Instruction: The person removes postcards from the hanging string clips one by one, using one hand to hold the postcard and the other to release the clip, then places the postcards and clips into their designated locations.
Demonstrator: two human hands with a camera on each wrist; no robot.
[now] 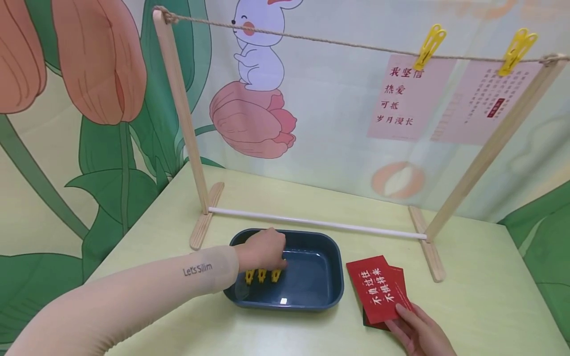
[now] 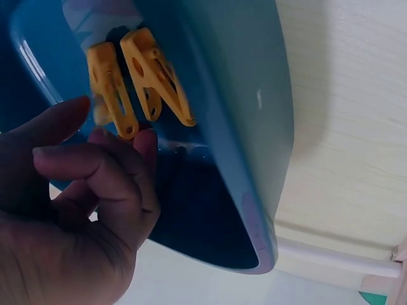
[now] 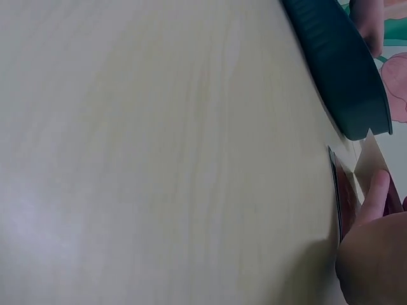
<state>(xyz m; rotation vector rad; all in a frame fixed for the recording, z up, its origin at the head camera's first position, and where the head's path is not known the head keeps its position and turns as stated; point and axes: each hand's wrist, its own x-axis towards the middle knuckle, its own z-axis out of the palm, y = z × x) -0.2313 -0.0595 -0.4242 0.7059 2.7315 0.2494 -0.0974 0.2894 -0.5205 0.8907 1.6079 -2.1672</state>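
Observation:
My left hand [image 1: 263,251] reaches down into a dark blue basin [image 1: 307,307]. In the left wrist view its bent fingers lie right at the lower end of a yellow clothespin [image 2: 113,92], with the thumb apart from the fingers. Another clothespin [image 2: 156,76] lies beside that one against the basin wall; in the head view several stand in a row. At the right, my right hand [image 1: 420,330] pinches a red card [image 1: 371,287] with white lettering by its lower corner, thumb on top. Under it show another red card [image 1: 398,278] and a dark card edge [image 1: 367,320].
Behind the basin stands a wooden frame [image 1: 180,99] with a white bottom bar [image 1: 311,223] and a string [image 1: 320,41] across the top. Two yellow clothespins [image 1: 430,47] clip pink sheets [image 1: 405,106] to the string at the right. A printed cloth hangs behind.

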